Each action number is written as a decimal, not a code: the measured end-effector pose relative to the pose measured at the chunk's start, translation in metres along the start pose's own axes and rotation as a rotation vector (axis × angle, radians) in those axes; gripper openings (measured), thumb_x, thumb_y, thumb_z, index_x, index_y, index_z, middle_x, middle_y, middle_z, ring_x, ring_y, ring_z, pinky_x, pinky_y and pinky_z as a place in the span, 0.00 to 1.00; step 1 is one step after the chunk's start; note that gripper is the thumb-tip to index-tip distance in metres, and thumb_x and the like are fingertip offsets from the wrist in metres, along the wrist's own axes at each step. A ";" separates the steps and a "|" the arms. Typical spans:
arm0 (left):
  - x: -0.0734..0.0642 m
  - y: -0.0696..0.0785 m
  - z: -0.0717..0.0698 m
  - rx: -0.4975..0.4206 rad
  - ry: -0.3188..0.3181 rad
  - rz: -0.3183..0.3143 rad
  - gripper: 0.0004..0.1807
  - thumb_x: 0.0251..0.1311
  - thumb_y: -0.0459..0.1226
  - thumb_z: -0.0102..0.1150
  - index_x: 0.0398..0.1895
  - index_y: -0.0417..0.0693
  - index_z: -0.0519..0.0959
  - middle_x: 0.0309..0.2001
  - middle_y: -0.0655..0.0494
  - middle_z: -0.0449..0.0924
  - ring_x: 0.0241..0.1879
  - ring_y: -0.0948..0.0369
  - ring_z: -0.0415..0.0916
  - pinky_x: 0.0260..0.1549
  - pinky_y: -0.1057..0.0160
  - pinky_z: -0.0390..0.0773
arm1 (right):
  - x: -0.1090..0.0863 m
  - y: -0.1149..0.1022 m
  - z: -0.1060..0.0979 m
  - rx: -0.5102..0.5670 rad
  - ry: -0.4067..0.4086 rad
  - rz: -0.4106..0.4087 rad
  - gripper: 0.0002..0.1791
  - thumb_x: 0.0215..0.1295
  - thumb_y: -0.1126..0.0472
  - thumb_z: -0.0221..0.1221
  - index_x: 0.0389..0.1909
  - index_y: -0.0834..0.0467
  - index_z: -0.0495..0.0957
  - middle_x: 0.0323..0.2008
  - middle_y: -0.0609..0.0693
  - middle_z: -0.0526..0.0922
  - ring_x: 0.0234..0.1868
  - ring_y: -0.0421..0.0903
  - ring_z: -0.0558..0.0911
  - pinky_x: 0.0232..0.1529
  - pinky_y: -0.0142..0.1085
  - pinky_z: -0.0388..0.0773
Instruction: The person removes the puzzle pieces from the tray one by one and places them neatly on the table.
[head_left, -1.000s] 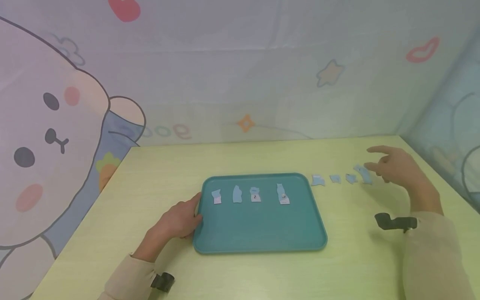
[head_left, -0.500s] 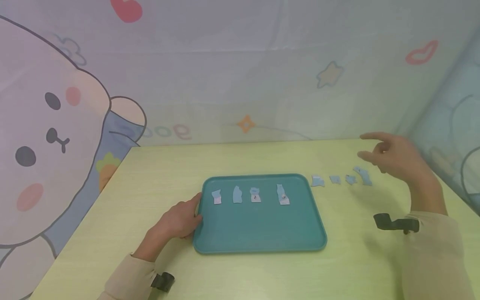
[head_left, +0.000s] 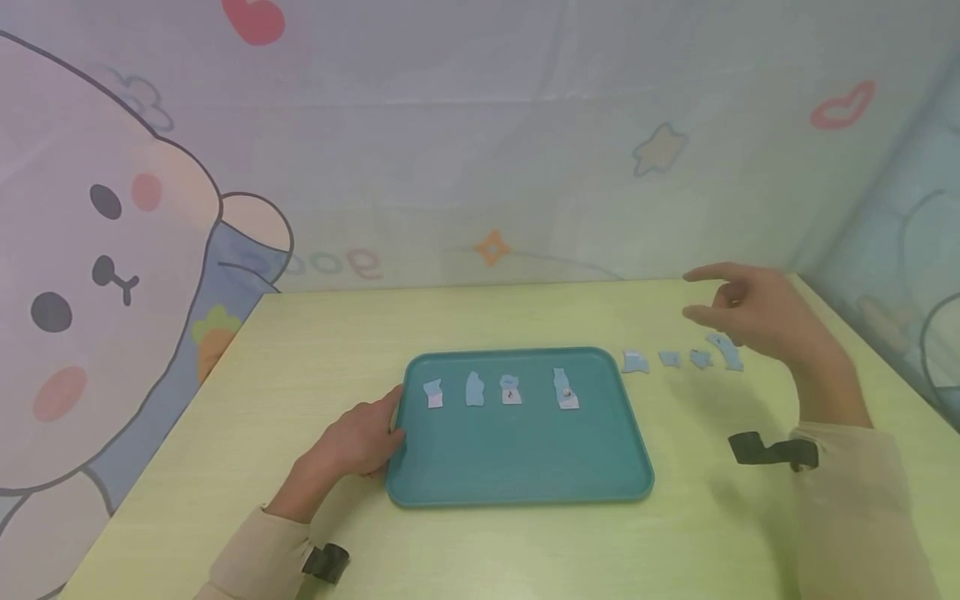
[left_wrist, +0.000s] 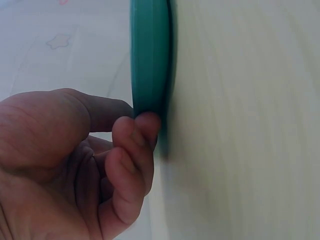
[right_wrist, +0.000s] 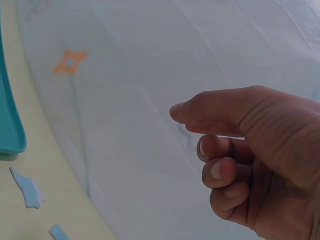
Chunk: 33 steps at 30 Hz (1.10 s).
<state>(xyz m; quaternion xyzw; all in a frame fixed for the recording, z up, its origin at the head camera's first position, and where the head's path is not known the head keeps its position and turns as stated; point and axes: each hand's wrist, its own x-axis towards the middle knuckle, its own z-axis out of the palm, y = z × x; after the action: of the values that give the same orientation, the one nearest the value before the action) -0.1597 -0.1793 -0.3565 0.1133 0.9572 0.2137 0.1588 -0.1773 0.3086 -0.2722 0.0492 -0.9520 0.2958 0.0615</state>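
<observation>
My left hand grips the left rim of a teal tray, thumb on top; in the left wrist view its curled fingers meet the tray's edge. On the tray lie several light-blue jigsaw puzzle pieces in a spaced row along its far part. My right hand is raised above the table at the far right, holding nothing. Its thumb and forefinger stand apart while the other fingers curl loosely. Below it, a row of loose puzzle pieces runs right from the tray's corner; the right wrist view shows one piece.
The pale yellow table stretches around the tray. A printed cloth hangs along the table's far edge, with a bear figure at the left. Another cloth side rises at the right.
My right hand has lifted away from the rightmost loose puzzle piece, then shifted left above the row, with nothing in it. The left hand and the tray have stayed in place.
</observation>
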 end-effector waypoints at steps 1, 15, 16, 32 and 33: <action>0.000 0.000 0.000 0.002 0.001 0.002 0.38 0.74 0.32 0.49 0.83 0.32 0.50 0.18 0.52 0.75 0.14 0.61 0.71 0.20 0.64 0.70 | 0.001 -0.001 0.002 0.004 -0.006 -0.006 0.28 0.72 0.47 0.66 0.70 0.49 0.76 0.25 0.50 0.80 0.22 0.46 0.75 0.28 0.39 0.71; 0.002 0.000 0.001 0.010 0.002 0.008 0.38 0.74 0.32 0.48 0.83 0.31 0.50 0.17 0.52 0.75 0.14 0.62 0.71 0.20 0.65 0.69 | 0.004 -0.018 0.015 0.019 -0.061 -0.056 0.27 0.70 0.49 0.67 0.68 0.48 0.78 0.25 0.51 0.79 0.21 0.46 0.74 0.26 0.40 0.70; 0.002 0.000 0.001 0.009 0.001 0.006 0.38 0.74 0.32 0.48 0.83 0.31 0.50 0.18 0.52 0.75 0.14 0.62 0.71 0.20 0.65 0.69 | 0.004 -0.019 0.015 0.020 -0.065 -0.058 0.27 0.71 0.49 0.67 0.68 0.48 0.77 0.25 0.52 0.79 0.21 0.46 0.74 0.26 0.40 0.70; 0.003 -0.001 0.002 0.008 0.003 0.008 0.38 0.75 0.33 0.48 0.83 0.31 0.49 0.19 0.51 0.76 0.15 0.61 0.73 0.20 0.64 0.71 | 0.005 -0.028 0.024 0.000 -0.130 -0.097 0.27 0.70 0.51 0.67 0.68 0.52 0.78 0.27 0.50 0.79 0.18 0.44 0.73 0.29 0.39 0.71; 0.003 -0.001 0.002 0.007 0.003 0.008 0.38 0.75 0.33 0.48 0.83 0.32 0.49 0.19 0.51 0.76 0.15 0.61 0.73 0.20 0.64 0.71 | 0.005 -0.029 0.025 -0.001 -0.136 -0.094 0.27 0.70 0.51 0.68 0.68 0.51 0.78 0.27 0.50 0.79 0.18 0.44 0.73 0.29 0.39 0.71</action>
<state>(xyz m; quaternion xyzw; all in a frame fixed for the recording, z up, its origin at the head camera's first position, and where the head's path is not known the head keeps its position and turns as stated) -0.1620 -0.1785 -0.3594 0.1175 0.9577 0.2110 0.1563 -0.1805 0.2704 -0.2759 0.1137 -0.9508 0.2880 0.0104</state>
